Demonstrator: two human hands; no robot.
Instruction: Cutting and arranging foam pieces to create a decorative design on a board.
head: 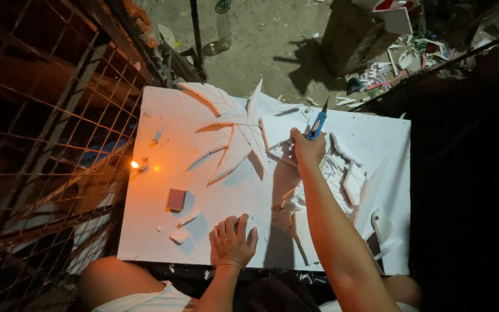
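A large white foam board (163, 242) lies across my knees, with pointed leaf-shaped foam pieces (232, 130) raised on its upper middle. My right hand (308, 147) reaches far over the board and grips a blue utility knife (317, 124), blade pointing away, among cut white foam shapes (350, 179) on the right. My left hand (232, 242) lies flat, fingers spread, on the board's near edge and holds nothing.
A small pink block (176, 199) and white foam offcuts (179, 237) lie on the left part of the board. A small orange flame or light (135, 165) glows at its left edge. A wire mesh frame (47, 144) stands left. Scraps litter the dirt ground (411, 58) beyond.
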